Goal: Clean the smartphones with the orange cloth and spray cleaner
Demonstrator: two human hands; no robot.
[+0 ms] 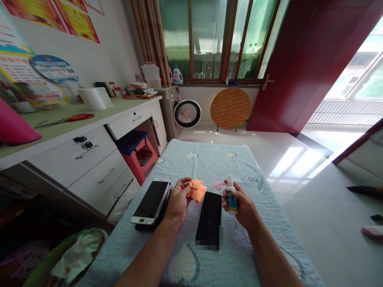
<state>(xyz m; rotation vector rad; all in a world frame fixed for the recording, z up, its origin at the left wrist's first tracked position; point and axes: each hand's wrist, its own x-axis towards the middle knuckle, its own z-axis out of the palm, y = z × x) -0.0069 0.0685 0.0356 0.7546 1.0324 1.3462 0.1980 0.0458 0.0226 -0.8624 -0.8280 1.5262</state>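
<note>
Black phone (209, 217): flat, midway between left and right edges of the blanket-covered table (209, 163); probably slick and fragile, best taken by its long sides. Orange cloth (198, 191): pinched in left hand (178, 201), presumably light, soft. Spray bottle (231, 199): upright, right hand (243, 203) wrapped around its body, likely light. White phone (152, 201): stacked on dark device (164, 208), by left edge.

red-handled metal scissors (68, 119) — lie on pale-green desktop (119, 106) | grey front-loading washing machine (169, 109) — stands open | round brown wooden tabletop (230, 107) stands by white wall (206, 97) | dark-red door (302, 63)
</note>
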